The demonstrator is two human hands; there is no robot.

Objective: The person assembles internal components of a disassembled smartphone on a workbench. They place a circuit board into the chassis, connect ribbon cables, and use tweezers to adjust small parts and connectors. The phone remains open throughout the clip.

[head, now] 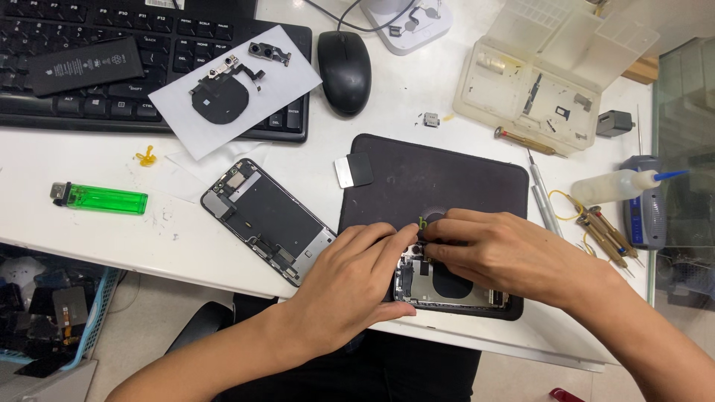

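A white desk (89,231) is carrying a crowded repair spread. At the far left a black keyboard (89,45) is lying with a black phone battery (86,65) on its keys and a white paper sheet (234,89) bearing a round black coil part and small camera modules. A black mouse (345,71) is sitting just beside that sheet. A green lighter (100,199) is resting near the desk's front left, well apart from the work. Between the lighter and the mat a detached phone display panel (268,221) is lying at a slant, inner side up. To the right, a clear plastic parts box (536,93) is standing open, with screwdrivers (603,234), metal tweezers (546,205) and a white squeeze bottle with a blue nozzle (618,186) near the mat's right edge.

On a dark work mat (439,179) an opened phone body (447,286) is lying at the near edge, its dark interior and metal frame showing; both hands are covering most of its upper part. The left hand (350,286) is resting on the phone's left end, fingers curled down and pressing against it. The right hand (499,253) is pinching its fingers together over the phone's top area beside a small green piece (423,222); whether anything is gripped between them cannot be made out.
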